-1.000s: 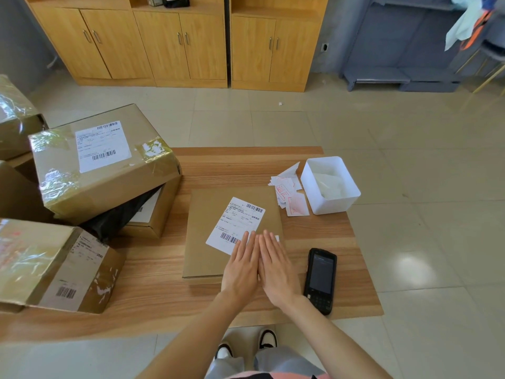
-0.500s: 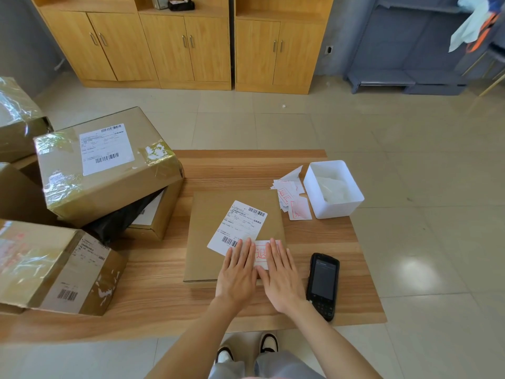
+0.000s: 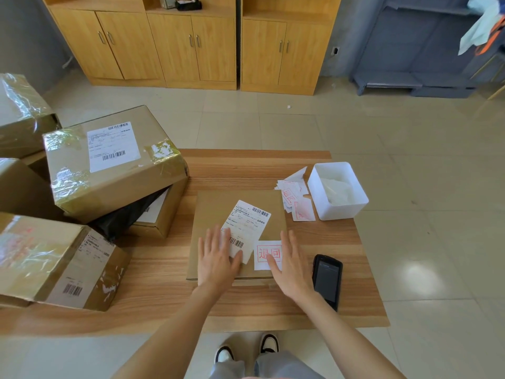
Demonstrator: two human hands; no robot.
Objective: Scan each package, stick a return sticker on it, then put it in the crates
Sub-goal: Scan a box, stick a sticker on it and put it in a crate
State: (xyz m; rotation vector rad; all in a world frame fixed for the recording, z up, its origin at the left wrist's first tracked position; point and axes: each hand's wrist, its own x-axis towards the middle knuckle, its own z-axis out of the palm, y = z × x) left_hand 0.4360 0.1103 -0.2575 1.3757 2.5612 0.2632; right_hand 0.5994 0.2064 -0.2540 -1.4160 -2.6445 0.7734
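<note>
On the flat package [image 3: 216,212], both hands have moved apart, left hand [image 3: 217,258] and right hand [image 3: 291,265] fingers spread flat; return sticker [image 3: 266,254] now looks stuck

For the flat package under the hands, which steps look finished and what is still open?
Done, it seems: the return sticker lies stuck on the flat package, beside its shipping label. In hand: the left hand and right hand lie flat on it. The scanner lies set down; scanning cannot be confirmed. Left: crating it, then the piled boxes. No crate shows.
</note>
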